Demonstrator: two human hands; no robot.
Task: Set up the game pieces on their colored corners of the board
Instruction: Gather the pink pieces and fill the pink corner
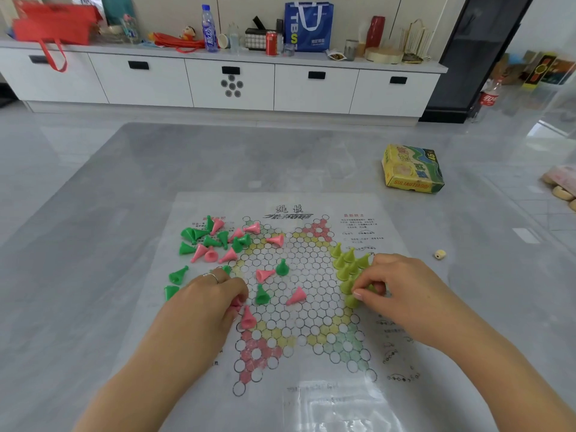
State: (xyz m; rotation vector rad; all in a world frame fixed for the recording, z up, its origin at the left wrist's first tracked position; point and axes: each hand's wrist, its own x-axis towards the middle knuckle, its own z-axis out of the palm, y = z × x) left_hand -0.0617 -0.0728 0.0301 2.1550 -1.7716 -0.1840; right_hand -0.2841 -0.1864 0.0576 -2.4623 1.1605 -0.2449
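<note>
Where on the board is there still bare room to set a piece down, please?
The red corner and green corner nearest the person are bare, as is the far red corner. It is crowded at the far-left heap and the yellow-green cluster by the right hand.

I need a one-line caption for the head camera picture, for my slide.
Right hand places yellow-green pieces upright at the board edge; left hand gathers pink pieces.

pieces [215, 241] on board [299, 307], box [413, 169] behind
</note>
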